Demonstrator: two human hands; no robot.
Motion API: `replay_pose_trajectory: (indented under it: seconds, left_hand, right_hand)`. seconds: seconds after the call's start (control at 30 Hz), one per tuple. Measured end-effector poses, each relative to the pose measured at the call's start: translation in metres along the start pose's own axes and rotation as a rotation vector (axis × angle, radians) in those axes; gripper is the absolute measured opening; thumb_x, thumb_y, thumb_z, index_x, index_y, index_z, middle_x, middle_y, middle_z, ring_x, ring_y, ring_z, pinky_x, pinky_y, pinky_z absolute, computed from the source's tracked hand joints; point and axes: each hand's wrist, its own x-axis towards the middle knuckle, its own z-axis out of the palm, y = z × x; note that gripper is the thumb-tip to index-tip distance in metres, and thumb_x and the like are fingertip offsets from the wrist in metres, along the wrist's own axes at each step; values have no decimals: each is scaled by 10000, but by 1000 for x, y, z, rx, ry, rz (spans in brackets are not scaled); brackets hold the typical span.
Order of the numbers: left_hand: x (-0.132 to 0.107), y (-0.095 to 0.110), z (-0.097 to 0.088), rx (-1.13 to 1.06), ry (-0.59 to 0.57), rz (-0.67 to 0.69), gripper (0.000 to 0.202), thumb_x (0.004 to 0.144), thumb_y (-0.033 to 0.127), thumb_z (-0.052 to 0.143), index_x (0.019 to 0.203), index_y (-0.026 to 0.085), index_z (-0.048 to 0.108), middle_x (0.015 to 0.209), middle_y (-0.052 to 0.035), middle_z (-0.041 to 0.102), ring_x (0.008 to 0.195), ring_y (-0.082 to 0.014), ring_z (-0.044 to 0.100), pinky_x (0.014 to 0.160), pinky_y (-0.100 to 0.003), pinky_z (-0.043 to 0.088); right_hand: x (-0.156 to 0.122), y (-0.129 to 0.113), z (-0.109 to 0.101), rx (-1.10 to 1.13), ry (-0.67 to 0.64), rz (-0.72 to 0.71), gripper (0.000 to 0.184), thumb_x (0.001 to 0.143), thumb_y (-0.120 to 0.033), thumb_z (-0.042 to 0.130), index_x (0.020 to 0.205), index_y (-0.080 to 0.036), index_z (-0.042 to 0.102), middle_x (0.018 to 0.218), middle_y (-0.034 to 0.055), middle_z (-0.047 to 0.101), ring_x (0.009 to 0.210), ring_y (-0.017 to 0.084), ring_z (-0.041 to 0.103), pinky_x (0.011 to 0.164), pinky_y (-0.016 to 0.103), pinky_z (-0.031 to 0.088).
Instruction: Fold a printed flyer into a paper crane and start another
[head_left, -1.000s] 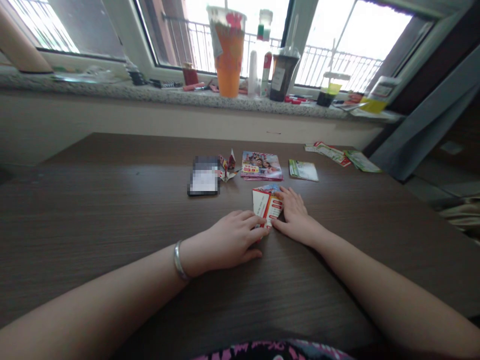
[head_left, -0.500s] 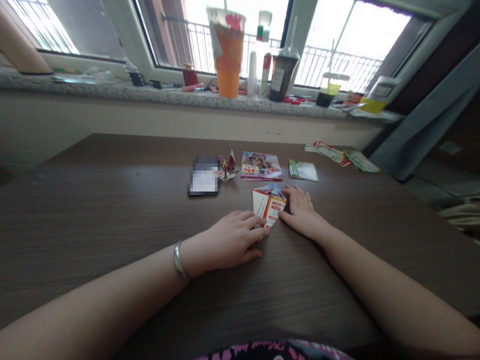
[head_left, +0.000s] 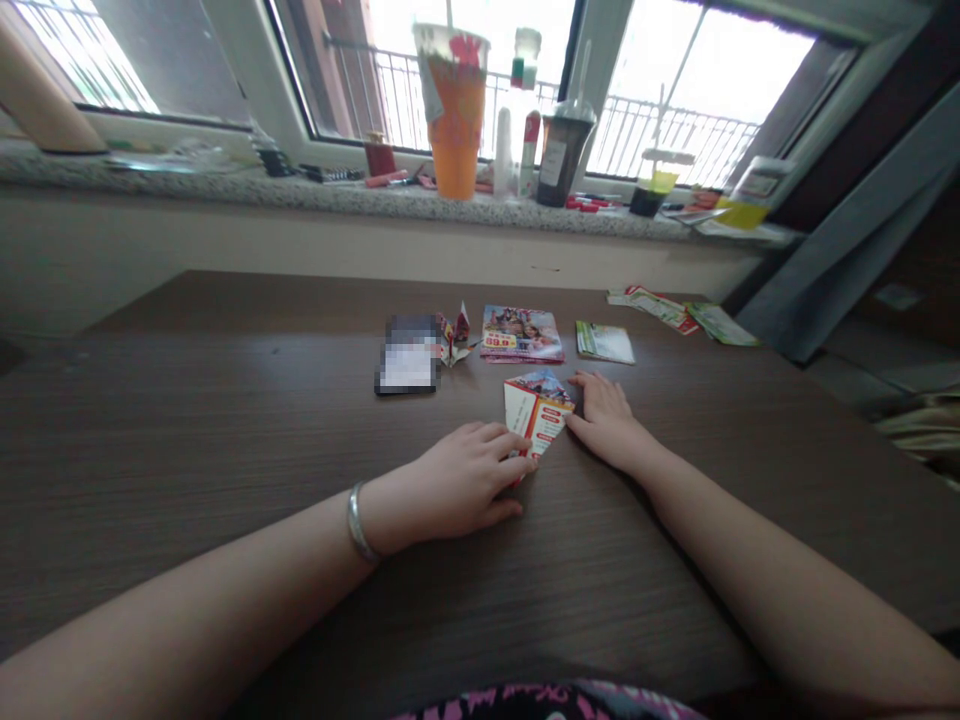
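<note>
A folded piece of printed paper [head_left: 541, 412], kite-shaped with white, red and blue areas, lies flat on the dark wooden table [head_left: 225, 430]. My left hand [head_left: 480, 480] rests on its lower left part, fingers stretched out over the paper and pressing it down. Flat on the table at its right edge is my right hand [head_left: 606, 420], fingers spread, the thumb close to the paper's right corner. Just beyond the paper sits a stack of printed flyers [head_left: 522, 334]. To its left stands a folded paper crane [head_left: 456, 338] beside a phone [head_left: 409, 355] with a blurred screen.
A small stack of green-and-white paper squares [head_left: 604, 342] lies behind my right hand. Paper strips [head_left: 654, 308] and a green leaflet [head_left: 721, 325] are at the far right. On the windowsill stand an orange drink cup [head_left: 454, 120], a dark lidded cup [head_left: 564, 150] and several small items.
My right thumb has slid slightly away to the right along the paper's edge. The left hand and the paper stay nearly in place; the view has shifted a little.
</note>
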Motion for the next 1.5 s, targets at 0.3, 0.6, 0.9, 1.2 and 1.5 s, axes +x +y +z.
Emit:
replay_pose_trajectory:
  seconds: [0.3, 0.6, 0.9, 1.2, 1.5]
  left_hand:
    - [1, 1, -3, -16, -20, 2, 445, 875, 398, 580, 1265, 191, 530, 1255, -123, 564, 1134, -275, 524, 981, -428, 424]
    - [1, -3, 2, -22, 1, 13, 397, 885, 375, 568, 1242, 204, 541, 1232, -110, 572, 1123, -264, 525, 970, -421, 427]
    - [10, 0, 13, -27, 83, -35, 346, 890, 360, 540, 1189, 186, 548, 1170, -104, 573, 1081, -240, 515, 981, -407, 404]
    - [13, 0, 10, -45, 86, -24, 296, 881, 330, 558, 1143, 193, 568, 1192, -103, 560, 1100, -242, 507, 992, -419, 405]
    - [5, 4, -7, -96, 5, -7, 327, 835, 289, 628, 1137, 181, 568, 1229, -107, 572, 1164, -258, 516, 1001, -411, 429]
  right_hand:
    - [6, 9, 1, -24, -2, 60, 508, 831, -371, 461, 1283, -140, 448, 1330, 166, 514, 1262, 358, 429, 1074, 591, 281]
    - [8, 20, -2, 34, 103, 108, 497, 789, -211, 440, 1274, -106, 450, 1278, 194, 538, 1206, 344, 483, 1046, 553, 344]
    - [-13, -16, -5, 126, 44, -341, 566, 870, -343, 470, 1390, -162, 338, 1450, 150, 381, 1369, 266, 325, 1117, 497, 298]
    - [-18, -24, -10, -35, -108, -280, 554, 933, -361, 370, 1439, -137, 335, 1491, 146, 355, 1396, 277, 288, 1149, 501, 233]
    - [-17, -23, -10, -56, -106, -308, 528, 929, -313, 376, 1429, -142, 364, 1482, 142, 370, 1380, 274, 314, 1140, 500, 249]
